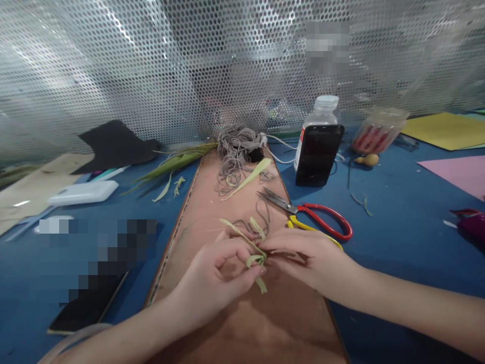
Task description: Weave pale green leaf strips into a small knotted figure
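Leftmost, see a white case [84,193] on the blue table [397,242], then a black sheet [117,144] and green leaves [178,163]. Next, above a long brown board [204,217], hold a looped pale-green leaf strip [254,258] in the left hand [220,268], with thumb and fingertip pinched close on it. Beyond, see tangled grey yarn [237,139]. Then find red-and-yellow-handled scissors [291,208] across the board's right edge. Nearer, have the right hand [318,255] at the same strip, with fingertips close together; cannot tell whether gripping it. Farther right, see a dark phone [319,155] upright before a clear bottle [320,117], then a jar [379,131] with red contents, and lastly yellow paper [447,131] and pink paper [460,174].
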{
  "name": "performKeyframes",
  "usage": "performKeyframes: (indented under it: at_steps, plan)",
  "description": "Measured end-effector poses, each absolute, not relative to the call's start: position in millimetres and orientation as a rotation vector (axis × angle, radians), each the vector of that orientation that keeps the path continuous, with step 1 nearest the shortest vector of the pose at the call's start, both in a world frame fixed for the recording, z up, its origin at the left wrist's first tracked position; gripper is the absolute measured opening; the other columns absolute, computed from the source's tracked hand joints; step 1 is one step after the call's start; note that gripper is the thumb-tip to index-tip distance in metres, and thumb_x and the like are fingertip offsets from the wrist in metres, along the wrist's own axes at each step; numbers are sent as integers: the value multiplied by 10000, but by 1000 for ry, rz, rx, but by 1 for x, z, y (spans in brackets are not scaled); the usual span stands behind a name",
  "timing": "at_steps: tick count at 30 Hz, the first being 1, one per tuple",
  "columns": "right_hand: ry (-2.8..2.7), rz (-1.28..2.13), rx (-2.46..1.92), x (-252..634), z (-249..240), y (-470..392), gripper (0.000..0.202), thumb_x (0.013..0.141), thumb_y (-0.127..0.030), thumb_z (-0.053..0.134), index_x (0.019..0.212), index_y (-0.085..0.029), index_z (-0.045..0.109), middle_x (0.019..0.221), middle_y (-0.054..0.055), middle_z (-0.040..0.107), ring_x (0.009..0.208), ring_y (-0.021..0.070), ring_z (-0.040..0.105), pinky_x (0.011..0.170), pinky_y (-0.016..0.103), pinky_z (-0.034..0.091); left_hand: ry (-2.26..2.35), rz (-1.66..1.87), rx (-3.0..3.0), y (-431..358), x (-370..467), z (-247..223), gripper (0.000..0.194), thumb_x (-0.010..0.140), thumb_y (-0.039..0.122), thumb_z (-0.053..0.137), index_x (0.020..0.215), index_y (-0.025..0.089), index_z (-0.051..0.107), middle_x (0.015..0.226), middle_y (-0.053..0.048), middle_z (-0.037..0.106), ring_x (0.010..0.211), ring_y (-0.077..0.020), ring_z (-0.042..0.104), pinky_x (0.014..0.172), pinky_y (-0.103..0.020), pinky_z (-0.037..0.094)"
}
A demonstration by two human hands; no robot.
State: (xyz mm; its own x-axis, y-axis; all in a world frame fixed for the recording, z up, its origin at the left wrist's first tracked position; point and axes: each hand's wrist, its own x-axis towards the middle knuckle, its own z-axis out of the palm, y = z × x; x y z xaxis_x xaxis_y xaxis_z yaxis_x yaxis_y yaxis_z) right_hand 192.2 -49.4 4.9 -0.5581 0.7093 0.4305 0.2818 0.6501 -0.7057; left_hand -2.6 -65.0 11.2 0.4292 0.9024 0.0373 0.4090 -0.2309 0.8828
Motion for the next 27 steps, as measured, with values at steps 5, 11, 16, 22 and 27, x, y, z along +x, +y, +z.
performKeyframes:
  at_steps: [5,11,16,22,27]
  plan:
    - [-2155,754,-741,191,4,-48,177,789,-117,563,940,-112,654,899,80,664,827,114,609,741,186,485,1171,745,1842,-65,-1,10,134,738,223,574,615,177,551,748,-11,640,868,-178,557,810,-286,403]
    - [-2161,764,-738,192,1,-48,178,797,-122,552,937,-99,659,889,95,665,812,123,613,737,206,489,1161,772,1869,-66,1,14,144,736,208,578,596,175,564,763,-9,661,783,-148,577,736,-251,423]
    - [-2145,778,-759,191,5,-49,185,802,-146,549,942,-113,665,869,81,671,788,118,616,702,192,489,1126,818,1907,-67,1,14,138,730,181,586,591,179,589,740,-9,675,872,-169,582,811,-277,403]
    - [-2091,1008,-915,190,9,-52,188,798,-164,542,927,-182,679,854,33,680,775,115,620,690,198,488,1081,847,1894,-65,0,11,118,712,165,600,595,177,601,712,-6,675,820,-167,596,803,-289,410]
    - [-1964,1255,-973,188,11,-54,220,774,-167,552,952,-206,674,891,20,675,824,133,624,747,223,485,1116,812,1839,-65,0,11,117,706,175,598,590,169,597,705,-14,676,741,-160,606,765,-287,426]
